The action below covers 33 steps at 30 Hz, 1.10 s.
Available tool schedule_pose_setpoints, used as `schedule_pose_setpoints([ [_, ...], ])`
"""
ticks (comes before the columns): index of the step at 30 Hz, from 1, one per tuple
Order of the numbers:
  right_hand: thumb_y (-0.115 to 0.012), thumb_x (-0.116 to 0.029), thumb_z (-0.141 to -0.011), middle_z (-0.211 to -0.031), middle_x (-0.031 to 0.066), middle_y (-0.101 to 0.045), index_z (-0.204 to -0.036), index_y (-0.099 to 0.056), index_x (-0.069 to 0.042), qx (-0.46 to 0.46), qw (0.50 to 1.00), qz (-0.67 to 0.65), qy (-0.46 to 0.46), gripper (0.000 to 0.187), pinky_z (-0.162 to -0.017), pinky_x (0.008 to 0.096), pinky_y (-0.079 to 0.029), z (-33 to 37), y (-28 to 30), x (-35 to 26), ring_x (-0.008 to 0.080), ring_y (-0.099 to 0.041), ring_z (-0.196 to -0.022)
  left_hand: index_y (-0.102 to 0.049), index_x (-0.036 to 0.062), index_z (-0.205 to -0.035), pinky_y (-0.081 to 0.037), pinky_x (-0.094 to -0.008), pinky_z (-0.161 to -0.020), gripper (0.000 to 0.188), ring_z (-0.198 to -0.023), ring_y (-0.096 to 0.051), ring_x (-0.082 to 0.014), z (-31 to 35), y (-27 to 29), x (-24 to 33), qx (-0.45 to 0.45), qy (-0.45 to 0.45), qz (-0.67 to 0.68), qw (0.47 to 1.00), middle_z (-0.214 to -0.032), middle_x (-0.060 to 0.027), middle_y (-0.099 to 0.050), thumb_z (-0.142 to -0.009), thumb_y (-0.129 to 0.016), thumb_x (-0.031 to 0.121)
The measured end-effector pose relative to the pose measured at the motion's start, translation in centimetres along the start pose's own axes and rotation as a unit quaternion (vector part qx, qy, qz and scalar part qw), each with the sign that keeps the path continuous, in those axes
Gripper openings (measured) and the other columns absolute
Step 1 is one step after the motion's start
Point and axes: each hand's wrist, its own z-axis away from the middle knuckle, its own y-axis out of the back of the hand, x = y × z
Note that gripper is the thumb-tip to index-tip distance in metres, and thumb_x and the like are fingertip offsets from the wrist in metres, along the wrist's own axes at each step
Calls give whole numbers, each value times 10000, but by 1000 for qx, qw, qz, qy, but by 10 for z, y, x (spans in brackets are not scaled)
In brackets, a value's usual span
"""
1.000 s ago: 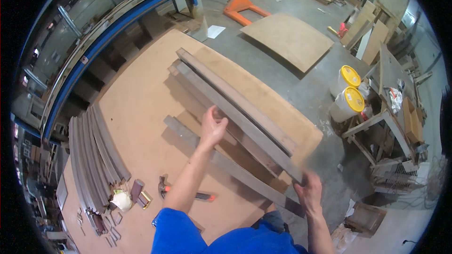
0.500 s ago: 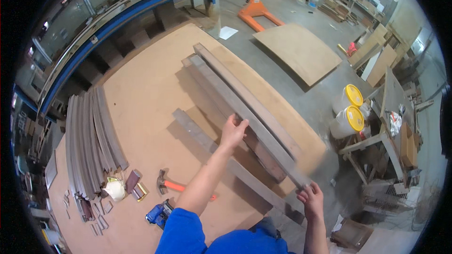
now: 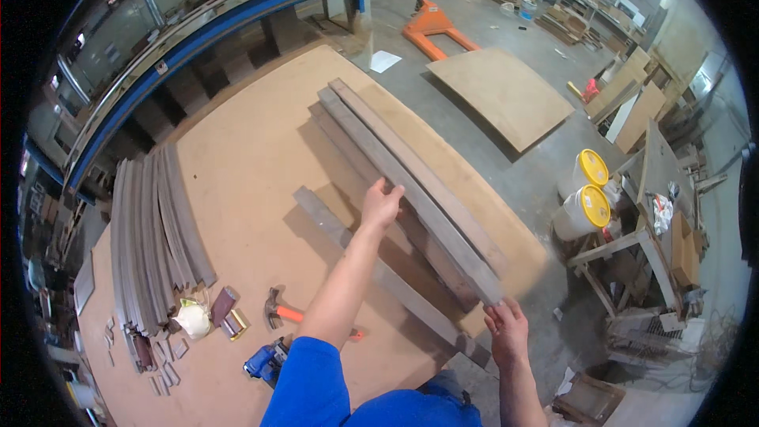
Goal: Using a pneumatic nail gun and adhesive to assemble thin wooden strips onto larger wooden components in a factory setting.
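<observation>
My left hand [image 3: 382, 204] is closed on a long grey wooden strip [image 3: 448, 243], gripping it about midway. My right hand [image 3: 507, 328] has its fingers curled at the near end of the same strip. Alongside on the right lies a second long wooden strip [image 3: 431, 187], with a narrow dark gap between the two. Below and left of the held strip, a brownish wooden piece [image 3: 443, 269] is partly covered by it. Nearer to me, another grey strip [image 3: 407, 289] lies apart on the tan board tabletop [image 3: 245, 134], passing beneath my left forearm.
Several curved grey strips [image 3: 154, 229] lie at the left, with small wood offcuts [image 3: 164, 364] below them. A claw hammer [image 3: 286, 313] and a blue power tool [image 3: 265, 360] rest near my left arm. Yellow-lidded buckets [image 3: 581, 213] stand on the floor at right.
The held strip's near end has shifted left and slightly up, closer along the neighbouring strip. My right hand has moved left with it, and my left hand is a little higher.
</observation>
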Motion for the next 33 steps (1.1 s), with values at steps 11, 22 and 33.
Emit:
schedule_pose_setpoints([
  [11,-611,-177,-1017,-1626,167,-391,-1661,-182,-93,-29,997,-64,-34,778,-1161,391,-401,3,-5,1,246,-469,-1435,-547,-74,-1406,-592,-360,-686,616,-949,-723,-277,-9,-16,-21,11,-14,-80,997,-1294,-215,-673,-961,-675,332],
  [22,-676,-171,-945,-1530,174,-484,-1569,-397,-81,20,972,192,133,690,-1091,412,-453,-3,-9,3,300,-530,-1352,-416,2,-1559,-489,-270,-618,700,-786,-586,-90,-12,-13,-30,1,-3,-103,995,-1040,1,-632,-984,-693,289],
  [33,-832,-211,-782,-1111,127,-689,-1206,-676,-91,47,739,519,428,467,-910,440,-510,-21,-9,-6,331,-644,-1080,-361,22,-1569,-508,-287,-663,712,-822,-588,-107,34,-34,-48,11,-73,-17,997,-1035,-35,-628,-990,-688,275],
])
